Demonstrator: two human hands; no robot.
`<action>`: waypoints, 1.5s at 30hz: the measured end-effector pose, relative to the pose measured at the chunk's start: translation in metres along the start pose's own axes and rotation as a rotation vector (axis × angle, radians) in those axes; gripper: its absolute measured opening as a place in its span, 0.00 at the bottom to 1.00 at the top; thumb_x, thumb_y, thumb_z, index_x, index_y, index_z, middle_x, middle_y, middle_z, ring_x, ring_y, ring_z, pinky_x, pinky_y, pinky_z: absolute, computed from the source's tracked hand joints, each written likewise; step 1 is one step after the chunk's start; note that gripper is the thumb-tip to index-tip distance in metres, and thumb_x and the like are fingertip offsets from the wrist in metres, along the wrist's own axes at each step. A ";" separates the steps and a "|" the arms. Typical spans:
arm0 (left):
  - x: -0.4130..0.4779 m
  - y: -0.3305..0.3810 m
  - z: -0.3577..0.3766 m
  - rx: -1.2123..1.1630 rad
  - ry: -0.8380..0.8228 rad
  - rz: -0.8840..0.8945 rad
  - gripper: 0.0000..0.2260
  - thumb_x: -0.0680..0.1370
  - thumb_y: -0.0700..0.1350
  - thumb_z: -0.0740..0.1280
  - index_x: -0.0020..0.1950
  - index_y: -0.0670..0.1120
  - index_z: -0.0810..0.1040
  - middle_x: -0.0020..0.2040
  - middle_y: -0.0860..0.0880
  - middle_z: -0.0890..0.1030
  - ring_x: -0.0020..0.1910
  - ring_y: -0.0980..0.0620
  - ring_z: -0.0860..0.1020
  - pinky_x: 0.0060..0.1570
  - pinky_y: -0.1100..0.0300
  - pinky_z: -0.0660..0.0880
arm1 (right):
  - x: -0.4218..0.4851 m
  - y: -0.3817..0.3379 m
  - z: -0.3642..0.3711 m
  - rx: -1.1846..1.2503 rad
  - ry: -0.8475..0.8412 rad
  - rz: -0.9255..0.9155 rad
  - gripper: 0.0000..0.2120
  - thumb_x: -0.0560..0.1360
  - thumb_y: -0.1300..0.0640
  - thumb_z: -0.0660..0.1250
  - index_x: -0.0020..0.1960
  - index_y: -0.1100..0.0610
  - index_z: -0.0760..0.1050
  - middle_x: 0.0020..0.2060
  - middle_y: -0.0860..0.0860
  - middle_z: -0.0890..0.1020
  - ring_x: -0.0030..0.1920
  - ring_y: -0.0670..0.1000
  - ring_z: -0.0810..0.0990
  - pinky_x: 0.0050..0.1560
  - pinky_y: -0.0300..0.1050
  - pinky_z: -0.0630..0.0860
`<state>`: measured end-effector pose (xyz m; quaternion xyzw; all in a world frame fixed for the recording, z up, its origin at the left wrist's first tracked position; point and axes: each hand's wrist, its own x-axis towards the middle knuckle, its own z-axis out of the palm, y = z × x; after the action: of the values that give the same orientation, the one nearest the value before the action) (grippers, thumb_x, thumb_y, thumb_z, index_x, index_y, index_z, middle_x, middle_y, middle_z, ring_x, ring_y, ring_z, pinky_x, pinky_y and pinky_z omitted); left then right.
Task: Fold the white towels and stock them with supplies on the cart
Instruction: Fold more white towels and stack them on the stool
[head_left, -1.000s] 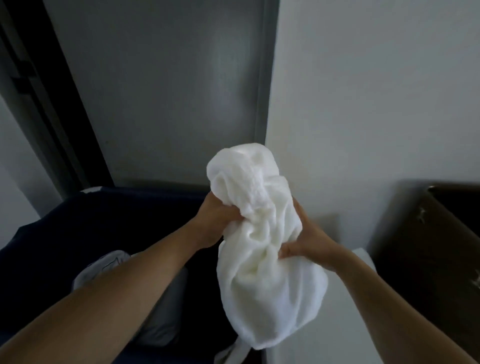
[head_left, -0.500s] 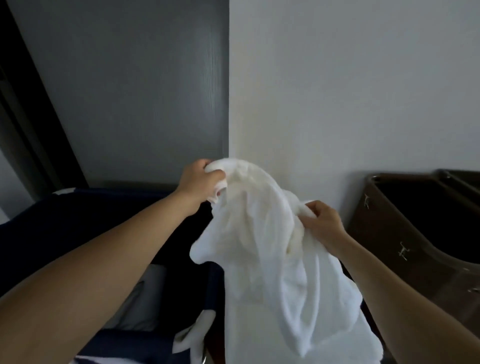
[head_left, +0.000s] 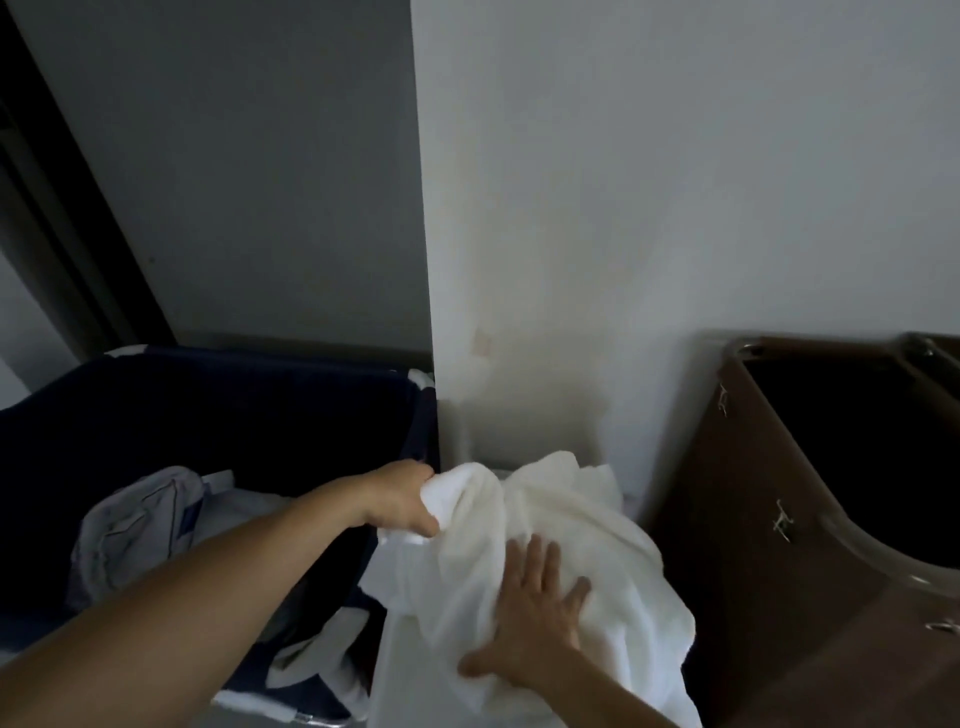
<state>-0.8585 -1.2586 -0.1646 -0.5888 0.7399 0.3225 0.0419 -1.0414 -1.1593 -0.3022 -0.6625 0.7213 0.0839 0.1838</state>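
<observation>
Towel lies crumpled low against the wall, between the navy bin and the brown unit. Left hand grips a bunched edge at the towel's upper left, fingers curled round the cloth. Right hand lies flat on the towel's middle, fingers straight and spread; grey linen sits in the bin.

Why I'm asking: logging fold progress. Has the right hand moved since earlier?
Yes: right hand dropped well below the rim of the brown bin, now flat on the towel.
</observation>
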 end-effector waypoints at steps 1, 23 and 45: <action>-0.003 0.003 -0.010 -0.052 0.051 0.017 0.13 0.66 0.49 0.74 0.46 0.50 0.75 0.45 0.51 0.80 0.40 0.54 0.80 0.31 0.63 0.75 | 0.001 -0.003 0.006 -0.045 0.025 0.045 0.63 0.65 0.34 0.71 0.78 0.57 0.32 0.77 0.60 0.40 0.78 0.64 0.39 0.69 0.74 0.45; -0.086 0.057 -0.139 -1.119 0.093 0.256 0.14 0.79 0.38 0.58 0.34 0.43 0.72 0.32 0.44 0.72 0.29 0.50 0.72 0.29 0.63 0.71 | -0.018 0.054 -0.191 0.257 0.295 0.005 0.25 0.74 0.52 0.71 0.69 0.54 0.72 0.66 0.54 0.76 0.65 0.56 0.75 0.62 0.45 0.71; -0.062 0.064 -0.102 -0.877 0.346 0.601 0.04 0.78 0.40 0.69 0.48 0.39 0.81 0.37 0.51 0.81 0.34 0.55 0.77 0.34 0.62 0.72 | -0.053 -0.001 -0.231 1.031 0.451 -0.387 0.26 0.79 0.41 0.64 0.38 0.63 0.75 0.30 0.48 0.76 0.31 0.47 0.74 0.34 0.44 0.71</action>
<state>-0.8647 -1.2537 -0.0296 -0.3588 0.6678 0.4967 -0.4226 -1.0726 -1.1945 -0.0698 -0.6087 0.5563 -0.4551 0.3359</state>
